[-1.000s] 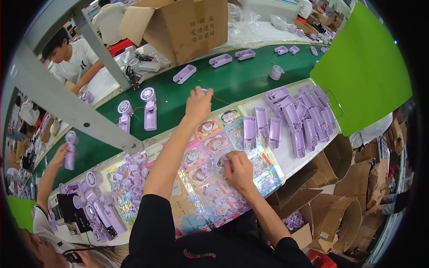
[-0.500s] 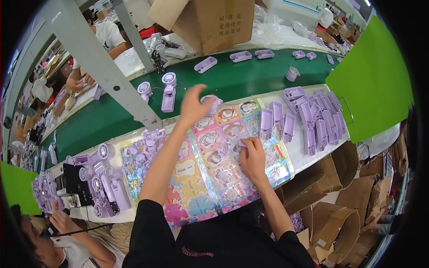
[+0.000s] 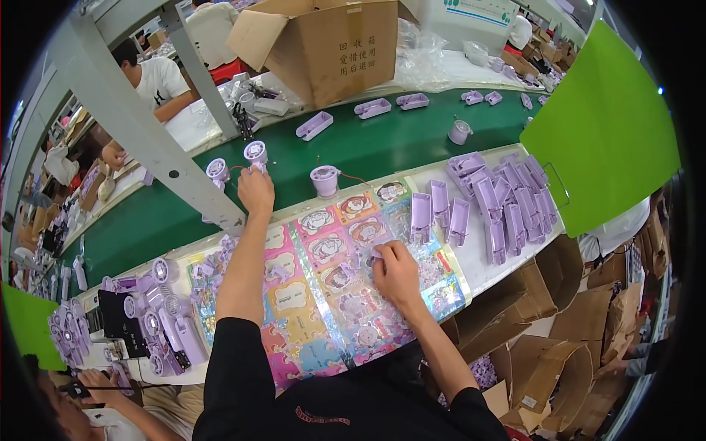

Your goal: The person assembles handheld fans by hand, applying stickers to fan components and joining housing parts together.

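Observation:
On the green belt (image 3: 382, 138), my left hand (image 3: 256, 192) is closed around the body of a light purple handheld fan (image 3: 255, 152) with a round head; the hand covers most of the body. A second fan head (image 3: 218, 170) stands just left of it. A round purple fan housing (image 3: 324, 180) with a red wire sits on the belt's near edge, to the right of that hand. Above the colourful printed mat (image 3: 305, 353), my right hand (image 3: 398, 278) pinches a small light purple piece (image 3: 377, 252) between thumb and fingers.
Purple shells (image 3: 507, 202) lie piled at the right, by a green panel (image 3: 603, 125). Small purple parts (image 3: 209, 273) and assembled fans (image 3: 165, 316) lie leftward. A grey post (image 3: 147, 125) rises left of my arm. Behind the belt stands a cardboard box (image 3: 338, 51). A co-worker (image 3: 95, 408) sits lower left.
My left hand has moved left along the belt, from beside the round housing to the fan, and closed on it. My right hand keeps its pinch over the mat. The whole view has shifted slightly.

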Available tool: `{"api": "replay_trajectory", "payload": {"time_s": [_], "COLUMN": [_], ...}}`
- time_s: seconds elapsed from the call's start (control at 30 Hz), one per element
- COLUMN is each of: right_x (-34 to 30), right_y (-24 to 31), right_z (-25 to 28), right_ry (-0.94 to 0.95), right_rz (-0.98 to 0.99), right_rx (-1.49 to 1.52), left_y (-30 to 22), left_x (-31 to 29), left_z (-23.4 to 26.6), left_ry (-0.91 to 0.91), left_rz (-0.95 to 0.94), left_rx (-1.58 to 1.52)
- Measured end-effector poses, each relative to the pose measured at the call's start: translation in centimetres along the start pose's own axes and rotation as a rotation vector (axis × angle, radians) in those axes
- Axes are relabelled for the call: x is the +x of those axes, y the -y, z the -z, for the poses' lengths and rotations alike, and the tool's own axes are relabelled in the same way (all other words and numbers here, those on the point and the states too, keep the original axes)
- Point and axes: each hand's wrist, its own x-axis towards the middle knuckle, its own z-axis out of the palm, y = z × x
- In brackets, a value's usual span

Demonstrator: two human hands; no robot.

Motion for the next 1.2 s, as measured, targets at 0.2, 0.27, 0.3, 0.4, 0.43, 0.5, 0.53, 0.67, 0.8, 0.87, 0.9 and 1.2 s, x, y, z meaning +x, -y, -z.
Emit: {"api": "replay_trajectory", "payload": {"time_s": [0.2,0.27,0.3,0.4,0.43,0.5,0.53,0.67,0.8,0.87,0.9,1.2], "right_x": [0.3,0.6,0.3,0.2,0.6,1.5,2.6,4.3,3.3,3.2,3.3,2.7], "right_y": [0.5,0.9,0.6,0.3,0.6,1.1,2.5,5.8,6.8,7.7,8.1,7.8], "right_z": [0.3,0.8,0.6,1.6,2.2,2.8,3.7,7.6,8.3,8.6,8.6,9.0], "right_ry": [-0.007,-0.066,-0.065,-0.101,-0.083,-0.047,-0.008,0.25,0.211,0.203,0.19,0.169], "right_rz": [-0.004,0.055,0.045,-0.005,-0.133,-0.359,-0.393,-0.521,-0.474,-0.471,-0.449,-0.379], "right_rx": [0.041,0.026,0.056,0.142,0.334,0.83,0.99,1.163,1.107,1.065,1.034,0.926], "left_y": [-0.9,-2.3,-2.8,-5.2,-5.9,-6.2,-6.0,-6.9,-7.4,-7.5,-7.5,-6.9], "left_x": [-0.1,-1.3,-2.2,-6.6,-8.3,-11.6,-13.2,-16.2,-16.9,-16.8,-16.6,-15.2], "left_z": [2.6,5.3,6.7,11.3,13.0,16.1,17.4,20.9,22.5,22.5,22.6,21.9], "left_ry": [-0.067,-0.079,-0.088,-0.067,-0.066,0.0,0.071,0.045,0.211,0.36,0.361,0.984], "left_rz": [-0.044,-0.1,-0.151,-0.433,-0.539,-0.717,-0.786,-0.978,-0.785,-0.571,-0.565,0.003], "left_rx": [-0.252,-0.402,-0.465,-0.683,-0.695,-0.692,-0.677,-0.607,-0.762,-0.831,-0.828,-1.249]}}
